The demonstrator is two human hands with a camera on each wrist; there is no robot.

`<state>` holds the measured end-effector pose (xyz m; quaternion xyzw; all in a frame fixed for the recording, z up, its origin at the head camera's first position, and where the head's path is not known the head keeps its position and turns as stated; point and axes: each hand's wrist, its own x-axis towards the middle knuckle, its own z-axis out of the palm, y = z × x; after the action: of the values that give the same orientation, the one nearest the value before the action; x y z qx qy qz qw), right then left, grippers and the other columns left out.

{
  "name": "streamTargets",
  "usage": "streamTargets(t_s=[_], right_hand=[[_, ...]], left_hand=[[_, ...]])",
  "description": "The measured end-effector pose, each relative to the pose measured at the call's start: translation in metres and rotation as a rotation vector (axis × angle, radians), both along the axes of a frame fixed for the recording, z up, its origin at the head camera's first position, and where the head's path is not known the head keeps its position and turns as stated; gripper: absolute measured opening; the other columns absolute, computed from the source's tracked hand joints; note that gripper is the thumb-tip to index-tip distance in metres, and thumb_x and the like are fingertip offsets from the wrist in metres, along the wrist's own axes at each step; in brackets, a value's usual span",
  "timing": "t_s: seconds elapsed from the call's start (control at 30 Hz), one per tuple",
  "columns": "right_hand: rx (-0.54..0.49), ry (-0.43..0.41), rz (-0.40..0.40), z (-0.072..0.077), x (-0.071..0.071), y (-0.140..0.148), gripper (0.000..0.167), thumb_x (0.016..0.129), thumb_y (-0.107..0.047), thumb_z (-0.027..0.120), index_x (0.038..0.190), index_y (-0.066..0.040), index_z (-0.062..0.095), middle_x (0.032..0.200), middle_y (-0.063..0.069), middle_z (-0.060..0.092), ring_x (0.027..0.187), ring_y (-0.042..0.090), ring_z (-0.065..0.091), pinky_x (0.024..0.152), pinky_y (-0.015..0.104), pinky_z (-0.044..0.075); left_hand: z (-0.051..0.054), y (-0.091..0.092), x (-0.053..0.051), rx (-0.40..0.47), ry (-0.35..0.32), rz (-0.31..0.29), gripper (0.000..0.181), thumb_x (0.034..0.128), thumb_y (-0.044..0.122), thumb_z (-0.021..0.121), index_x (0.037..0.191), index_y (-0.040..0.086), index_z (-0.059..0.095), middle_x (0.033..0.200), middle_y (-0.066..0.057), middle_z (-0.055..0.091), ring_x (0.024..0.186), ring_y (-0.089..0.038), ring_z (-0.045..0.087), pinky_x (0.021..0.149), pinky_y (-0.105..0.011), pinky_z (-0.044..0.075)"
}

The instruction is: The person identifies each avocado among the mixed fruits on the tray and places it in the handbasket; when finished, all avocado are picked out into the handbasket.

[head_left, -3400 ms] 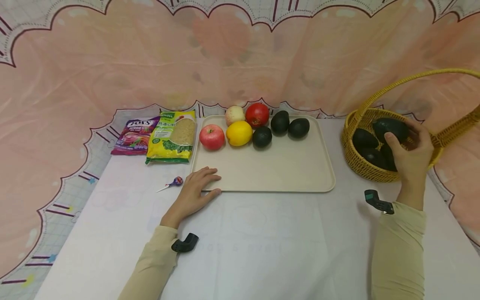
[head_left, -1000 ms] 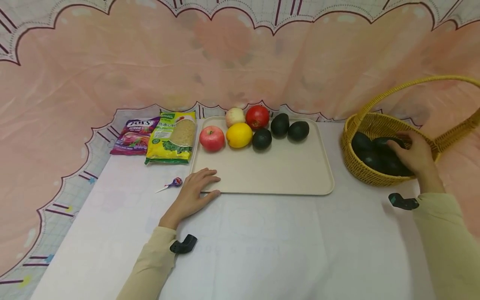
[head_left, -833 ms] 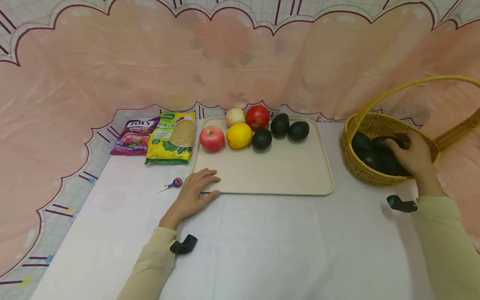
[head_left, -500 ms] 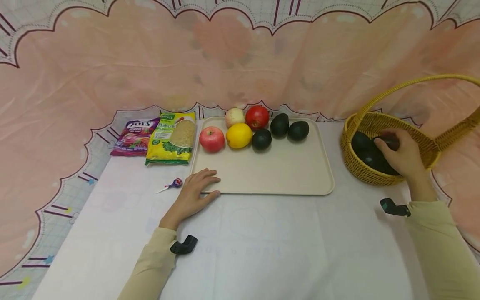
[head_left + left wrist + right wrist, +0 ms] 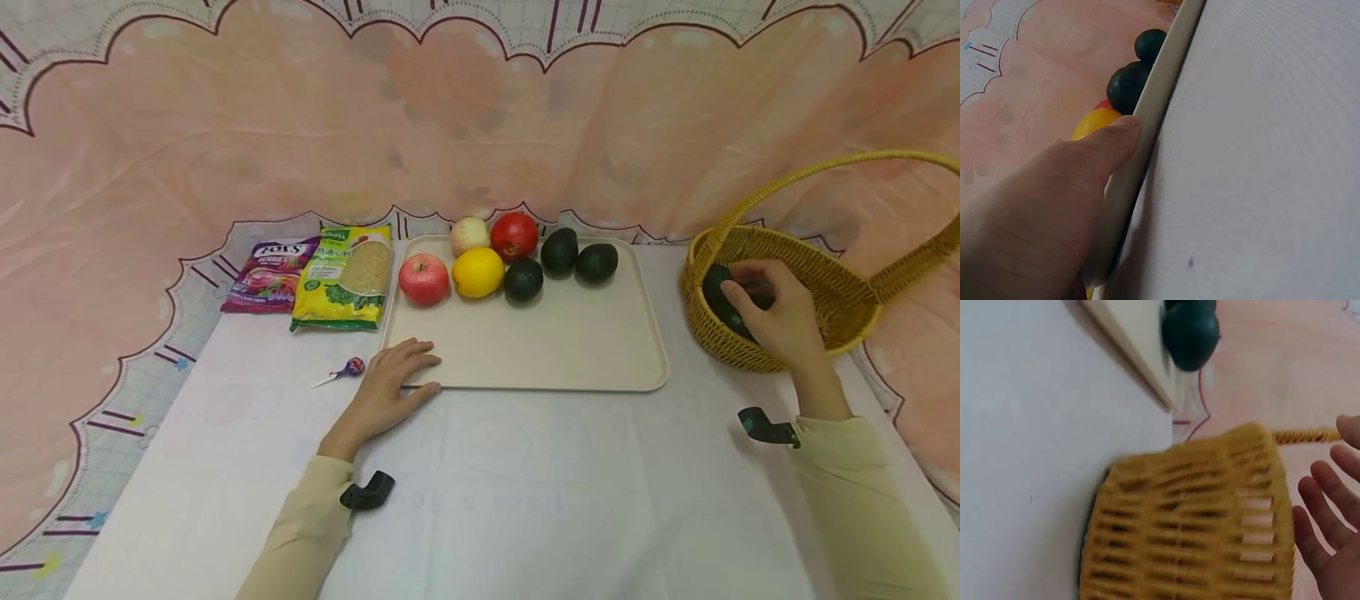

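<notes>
In the head view my right hand (image 5: 783, 312) is inside the wicker basket (image 5: 738, 358) on the right. Its thumb and fingers lie over dark green avocados (image 5: 720, 304), part of which the hand hides. The right wrist view shows that hand's fingers (image 5: 1329, 481) loosely bent beside the basket's rim, with nothing visible between them. My left hand (image 5: 386, 385) rests with spread fingers on the near left corner of the cream tray (image 5: 555, 358). In the left wrist view its thumb (image 5: 1124, 128) lies on the tray's rim.
At the tray's back are a red apple (image 5: 423, 279), a yellow lemon (image 5: 478, 272), a pomegranate (image 5: 514, 236), a pale round fruit (image 5: 469, 236) and several avocados (image 5: 559, 250). Left of it lie a yellow packet (image 5: 343, 279), a purple packet (image 5: 270, 275) and a lollipop (image 5: 352, 366). The basket handle (image 5: 832, 157) arches high.
The right hand let go of the avocado it held above the others in the basket, then shifted left across the avocados, baring the basket's right side. The left hand has stayed put.
</notes>
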<state>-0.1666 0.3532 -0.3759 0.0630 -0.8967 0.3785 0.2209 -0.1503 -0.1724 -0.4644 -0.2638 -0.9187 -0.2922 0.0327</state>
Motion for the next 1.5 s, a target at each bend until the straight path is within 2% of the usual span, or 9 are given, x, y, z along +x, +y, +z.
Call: streamTargets(t_s=[0.33,0.43,0.63,0.8,0.93,1.03,1.13,1.27,1.5], right_hand=[[0.034,0.057,0.168,-0.007,-0.008,-0.03,0.031,0.085,-0.002,0.066,0.115,0.002,0.058,0.103,0.012,0.058,0.092,-0.003,0.052,0.08,0.006,0.04],[0.058,0.046,0.183,-0.011,-0.012,-0.036,0.03,0.086,-0.004,0.066,0.113,0.002,0.058,0.103,0.013,0.059,0.091,0.004,0.052,0.08,0.007,0.041],[0.073,-0.039,0.178,-0.019,-0.018,-0.046,0.031,0.088,-0.013,0.066,0.116,-0.003,0.057,0.107,0.012,0.06,0.093,0.006,0.052,0.081,0.006,0.041],[0.066,-0.096,0.182,-0.022,-0.026,-0.055,0.034,0.088,-0.015,0.066,0.119,-0.003,0.056,0.111,0.015,0.06,0.098,0.02,0.053,0.082,0.007,0.041],[0.066,-0.121,0.186,-0.023,-0.033,-0.061,0.037,0.088,-0.017,0.066,0.12,-0.002,0.055,0.113,0.016,0.059,0.102,0.024,0.054,0.082,0.008,0.04],[0.068,-0.133,0.186,-0.025,-0.038,-0.065,0.039,0.088,-0.019,0.067,0.121,-0.002,0.055,0.115,0.017,0.058,0.103,0.025,0.054,0.081,0.012,0.042],[0.07,-0.129,0.189,-0.026,-0.045,-0.071,0.039,0.089,-0.02,0.066,0.122,-0.001,0.055,0.115,0.018,0.057,0.103,0.027,0.054,0.084,0.029,0.048],[0.054,-0.137,0.189,-0.029,-0.056,-0.076,0.04,0.088,-0.019,0.066,0.122,-0.001,0.054,0.116,0.02,0.054,0.106,0.033,0.053,0.085,0.05,0.048],[0.064,-0.2,0.208,-0.032,-0.076,-0.087,0.047,0.086,-0.02,0.068,0.124,0.001,0.051,0.121,0.022,0.051,0.11,0.038,0.051,0.087,0.053,0.047]], left_hand=[[0.001,0.0,0.0,0.006,-0.003,0.001,0.037,0.0882,0.035,0.065,0.122,0.02,0.06,0.14,-0.002,0.049,0.14,-0.025,0.032,0.113,-0.053,0.018],[0.002,0.0,0.001,0.007,-0.014,0.004,0.037,0.0886,0.035,0.065,0.122,0.02,0.06,0.14,-0.001,0.049,0.14,-0.025,0.031,0.114,-0.052,0.017],[0.003,0.0,0.001,-0.004,-0.026,0.007,0.038,0.0888,0.035,0.064,0.123,0.02,0.06,0.141,-0.001,0.048,0.14,-0.024,0.03,0.114,-0.052,0.017],[0.005,0.0,0.001,-0.001,-0.03,0.011,0.038,0.0888,0.035,0.064,0.123,0.019,0.06,0.141,-0.001,0.048,0.141,-0.024,0.03,0.115,-0.051,0.016],[0.006,0.001,0.002,-0.001,-0.039,0.013,0.038,0.0891,0.035,0.064,0.123,0.019,0.06,0.142,-0.001,0.048,0.141,-0.024,0.029,0.115,-0.052,0.016],[0.006,0.001,0.003,-0.003,-0.044,0.014,0.038,0.0891,0.035,0.064,0.123,0.019,0.06,0.142,-0.002,0.048,0.141,-0.024,0.029,0.115,-0.052,0.016],[0.006,0.001,0.003,0.002,-0.039,0.013,0.037,0.0889,0.034,0.064,0.123,0.019,0.06,0.141,-0.002,0.048,0.141,-0.024,0.03,0.115,-0.052,0.016],[0.005,0.001,0.003,0.017,-0.036,0.007,0.037,0.0888,0.034,0.064,0.123,0.019,0.06,0.141,-0.001,0.048,0.141,-0.024,0.03,0.115,-0.052,0.016],[0.005,0.001,0.003,0.018,-0.031,0.013,0.037,0.0885,0.035,0.065,0.123,0.021,0.06,0.141,0.0,0.048,0.141,-0.023,0.03,0.115,-0.052,0.016]])
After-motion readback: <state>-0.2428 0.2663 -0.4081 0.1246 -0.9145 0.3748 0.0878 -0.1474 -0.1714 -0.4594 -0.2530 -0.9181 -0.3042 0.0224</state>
